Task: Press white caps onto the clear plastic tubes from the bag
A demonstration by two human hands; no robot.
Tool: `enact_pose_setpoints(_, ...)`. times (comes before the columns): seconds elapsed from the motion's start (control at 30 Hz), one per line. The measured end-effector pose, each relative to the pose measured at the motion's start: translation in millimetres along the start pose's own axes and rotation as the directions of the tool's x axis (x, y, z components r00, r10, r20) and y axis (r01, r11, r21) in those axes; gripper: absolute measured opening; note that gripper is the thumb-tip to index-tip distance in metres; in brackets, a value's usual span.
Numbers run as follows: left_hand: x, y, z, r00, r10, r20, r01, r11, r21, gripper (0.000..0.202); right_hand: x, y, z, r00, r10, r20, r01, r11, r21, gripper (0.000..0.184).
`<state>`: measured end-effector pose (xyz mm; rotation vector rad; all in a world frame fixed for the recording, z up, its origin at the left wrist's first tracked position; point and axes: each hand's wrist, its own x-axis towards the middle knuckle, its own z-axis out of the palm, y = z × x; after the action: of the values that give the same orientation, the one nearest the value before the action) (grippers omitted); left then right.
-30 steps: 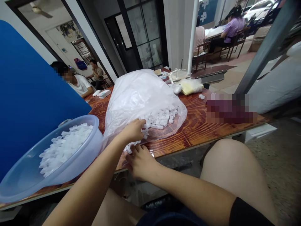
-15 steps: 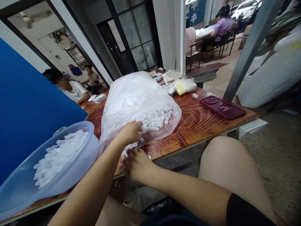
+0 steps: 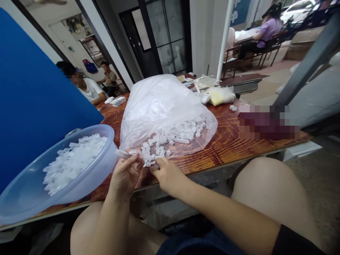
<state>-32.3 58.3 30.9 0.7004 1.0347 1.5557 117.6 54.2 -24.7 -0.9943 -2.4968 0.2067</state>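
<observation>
- Head view: the left hand (image 3: 128,175) grips clear tubes (image 3: 122,153) between thumb and fingers, just above the front edge of the worktop (image 3: 225,136), with the tub close on its left.
- The right hand (image 3: 171,175) has bent fingers at the front edge, right beside the nearest small white caps (image 3: 183,131); whether it pinches one I cannot tell.
- These caps spill from the mouth of a big plastic bag (image 3: 159,101) in the middle of the worktop, running toward the front edge.
- One loose tube (image 3: 182,140) lies among them, near the bag's mouth.
- At the left end stands a pale blue tub (image 3: 92,184), holding a heap of white pieces (image 3: 74,163).
- Toward the back edge sits a yellow packet (image 3: 219,96).
- Near the right corner lies a dark red object (image 3: 265,127), blurred out.
</observation>
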Motion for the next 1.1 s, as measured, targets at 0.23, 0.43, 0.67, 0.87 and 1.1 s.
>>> enact_pose_setpoints(0.23, -3.1, 0.2, -4.8, 0.994, -0.061, 0.096, 0.081, 0.971, -0.227, 0.031, -3.9, 13.1, 4.6, 0.987, -0.004, -0.162, 0.040, 0.974, 0.224, 0.026)
enact_pose_setpoints(0.43, -2.3, -9.0, -6.4, 0.992, -0.008, 0.123, 0.033, 0.979, -0.199, 0.028, -6.2, 16.1, -15.2, 0.928, 0.279, -0.246, -0.059, 0.763, 0.643, 0.017)
enact_pose_setpoints(0.67, -6.5, -22.4, 3.2, 0.985, -0.107, 0.135, 0.125, 0.983, -0.133, 0.038, -6.0, 12.1, -39.9, 0.828, 0.209, -0.520, 0.176, 0.785, 0.595, 0.021)
enact_pose_setpoints(0.87, -10.8, -28.0, 11.6, 0.983, -0.165, 0.081, 0.174, 0.977, -0.125, 0.042, -4.5, 16.0, -44.7, 0.804, 0.047, -0.592, 0.276, 0.853, 0.443, 0.016)
enact_pose_setpoints(1.1, -12.7, -33.5, 11.6, 0.986, -0.097, 0.136, 0.113, 0.986, -0.120, 0.030, -9.2, 24.0, -43.3, 0.768, -0.156, -0.621, 0.351, 0.914, 0.205, 0.024)
